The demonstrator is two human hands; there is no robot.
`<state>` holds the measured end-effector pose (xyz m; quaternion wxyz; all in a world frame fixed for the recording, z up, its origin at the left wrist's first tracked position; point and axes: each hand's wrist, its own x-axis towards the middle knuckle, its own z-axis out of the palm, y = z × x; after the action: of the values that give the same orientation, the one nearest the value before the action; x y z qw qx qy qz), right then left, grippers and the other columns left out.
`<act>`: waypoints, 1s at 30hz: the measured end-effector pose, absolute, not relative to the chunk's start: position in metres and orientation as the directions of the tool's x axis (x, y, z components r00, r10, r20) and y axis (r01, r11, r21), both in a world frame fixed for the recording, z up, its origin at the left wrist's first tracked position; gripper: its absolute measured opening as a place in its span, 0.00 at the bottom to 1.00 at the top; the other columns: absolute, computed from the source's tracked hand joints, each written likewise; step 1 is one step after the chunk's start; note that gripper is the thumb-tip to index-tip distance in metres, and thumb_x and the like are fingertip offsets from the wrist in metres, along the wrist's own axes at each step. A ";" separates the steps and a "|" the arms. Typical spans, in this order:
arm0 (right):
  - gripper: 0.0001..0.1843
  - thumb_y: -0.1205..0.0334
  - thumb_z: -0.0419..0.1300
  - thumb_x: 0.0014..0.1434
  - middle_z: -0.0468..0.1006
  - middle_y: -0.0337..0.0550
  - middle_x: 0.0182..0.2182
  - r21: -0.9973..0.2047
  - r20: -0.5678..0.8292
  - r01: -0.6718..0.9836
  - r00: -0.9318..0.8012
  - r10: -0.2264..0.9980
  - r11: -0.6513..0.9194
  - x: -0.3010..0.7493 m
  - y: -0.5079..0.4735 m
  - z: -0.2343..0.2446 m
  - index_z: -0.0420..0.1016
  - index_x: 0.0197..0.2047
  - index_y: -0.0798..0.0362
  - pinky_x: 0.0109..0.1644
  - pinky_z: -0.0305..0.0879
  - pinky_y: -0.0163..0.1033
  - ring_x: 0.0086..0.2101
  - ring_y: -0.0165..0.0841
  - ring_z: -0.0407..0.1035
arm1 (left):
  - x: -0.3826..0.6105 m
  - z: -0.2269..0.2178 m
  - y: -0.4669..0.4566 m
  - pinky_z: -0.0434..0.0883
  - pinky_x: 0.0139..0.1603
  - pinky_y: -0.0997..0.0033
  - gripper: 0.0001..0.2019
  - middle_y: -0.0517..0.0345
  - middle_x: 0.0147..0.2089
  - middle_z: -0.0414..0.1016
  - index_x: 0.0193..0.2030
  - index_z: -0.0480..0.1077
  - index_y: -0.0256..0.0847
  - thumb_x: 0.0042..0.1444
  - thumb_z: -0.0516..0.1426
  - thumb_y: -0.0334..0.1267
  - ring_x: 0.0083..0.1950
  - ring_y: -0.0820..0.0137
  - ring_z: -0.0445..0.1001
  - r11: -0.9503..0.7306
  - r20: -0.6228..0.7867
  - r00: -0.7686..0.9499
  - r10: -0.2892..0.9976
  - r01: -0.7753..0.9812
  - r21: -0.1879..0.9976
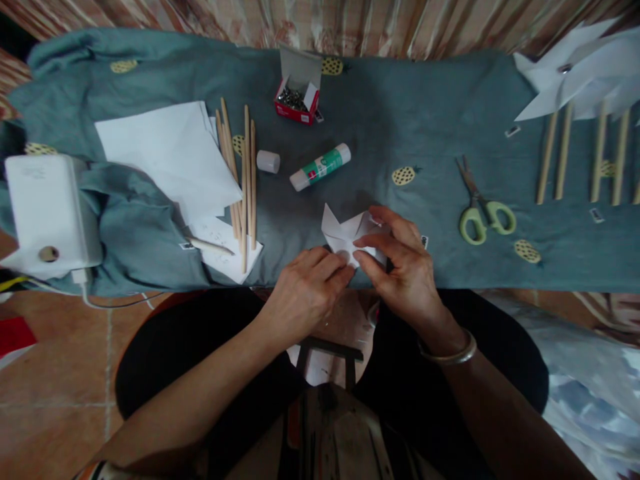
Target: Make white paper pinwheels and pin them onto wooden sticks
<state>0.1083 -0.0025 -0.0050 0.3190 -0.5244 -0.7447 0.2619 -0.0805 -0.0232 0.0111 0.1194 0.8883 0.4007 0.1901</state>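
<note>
A small folded white paper piece (345,233) with pointed flaps lies near the front edge of a grey-blue cloth (425,120). My left hand (305,287) pinches its near corner with the fingertips. My right hand (400,257) curls over its right side, thumb and fingers pressed on the paper. A metal bangle (453,353) sits on my right wrist. Both hands meet at the paper's lower edge.
A glue stick (321,167) and its cap (268,161) lie behind the paper. Wooden sticks (243,173) rest on white sheets (170,153) at left. A red box of pins (297,100), green scissors (483,210), finished paper pinwheels (580,73) on sticks, and a white device (47,210) surround them.
</note>
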 end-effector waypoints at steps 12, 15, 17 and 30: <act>0.11 0.64 0.57 0.64 0.67 0.39 0.62 -0.635 0.225 0.659 -0.340 0.913 0.402 0.109 -0.004 -0.002 0.77 0.45 0.39 0.63 0.62 0.57 0.61 0.45 0.63 | -0.080 0.011 -0.024 0.73 0.40 0.65 0.08 0.50 0.43 0.77 0.45 0.73 0.33 0.65 0.53 0.32 0.42 0.65 0.72 -0.652 0.230 0.614 0.755 0.670 0.355; 0.12 0.64 0.56 0.64 0.68 0.40 0.61 -0.623 0.234 0.668 -0.338 0.912 0.407 0.106 -0.007 0.000 0.76 0.45 0.38 0.65 0.60 0.56 0.61 0.46 0.63 | -0.079 0.012 -0.024 0.73 0.40 0.64 0.09 0.50 0.43 0.77 0.45 0.74 0.33 0.65 0.53 0.32 0.42 0.65 0.72 -0.650 0.220 0.615 0.757 0.675 0.347; 0.13 0.65 0.55 0.64 0.69 0.40 0.61 -0.607 0.255 0.681 -0.322 0.912 0.410 0.103 -0.011 -0.001 0.76 0.46 0.38 0.65 0.60 0.56 0.61 0.46 0.63 | -0.079 0.012 -0.023 0.73 0.41 0.64 0.09 0.50 0.43 0.77 0.45 0.74 0.33 0.66 0.53 0.32 0.42 0.65 0.72 -0.650 0.219 0.616 0.757 0.675 0.349; 0.18 0.68 0.52 0.63 0.65 0.41 0.65 -0.660 0.256 0.635 -0.312 0.915 0.401 0.108 -0.015 -0.010 0.76 0.51 0.43 0.65 0.60 0.59 0.63 0.43 0.60 | -0.077 0.011 -0.021 0.68 0.37 0.64 0.09 0.51 0.40 0.78 0.42 0.74 0.34 0.66 0.53 0.33 0.39 0.64 0.71 -0.660 0.264 0.605 0.751 0.684 0.310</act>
<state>0.1076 -0.0153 -0.0099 0.3097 -0.4981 -0.7777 0.2263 -0.0767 -0.0208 0.0112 0.0890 0.8914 0.4024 0.1885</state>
